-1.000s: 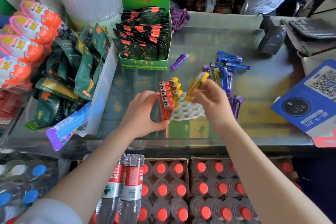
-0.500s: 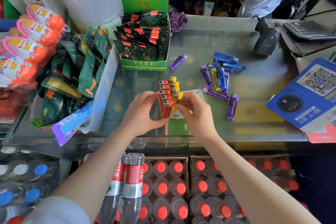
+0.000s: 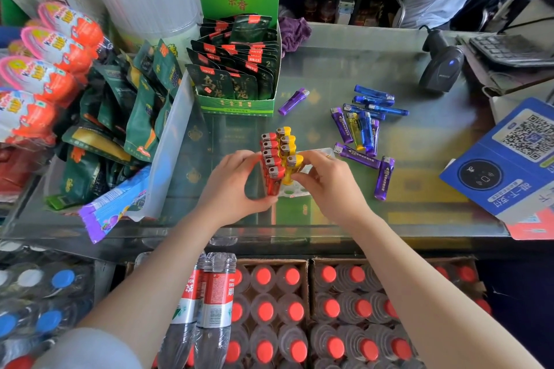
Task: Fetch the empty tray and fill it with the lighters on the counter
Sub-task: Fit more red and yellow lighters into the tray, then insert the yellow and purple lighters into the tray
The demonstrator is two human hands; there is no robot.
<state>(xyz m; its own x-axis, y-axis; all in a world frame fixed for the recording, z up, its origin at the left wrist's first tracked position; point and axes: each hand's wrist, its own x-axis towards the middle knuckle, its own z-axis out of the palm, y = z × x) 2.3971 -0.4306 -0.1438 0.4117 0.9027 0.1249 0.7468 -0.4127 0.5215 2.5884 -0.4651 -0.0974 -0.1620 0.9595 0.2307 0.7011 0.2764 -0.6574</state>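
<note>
Nearest the bench's (image 3: pixel 419 219) front edge, both hands meet over the white tray (image 3: pixel 295 190). At 9 o'clock of the tray, the left hand (image 3: pixel 230 189) curls its fingers around the red lighters (image 3: pixel 271 159) standing in a row. At 3 o'clock, the right hand (image 3: pixel 329 186) pinches the nearest yellow lighter (image 3: pixel 292 169), upright in its slot beside the red row, three more yellow ones behind. Toward 2 o'clock, purple, blue and yellow loose lighters (image 3: pixel 364 129) lie scattered flat, well apart from the tray; bare glass lies between. One purple lighter (image 3: pixel 292 101) lies alone at 12 o'clock, near the green display box (image 3: pixel 236 105).
</note>
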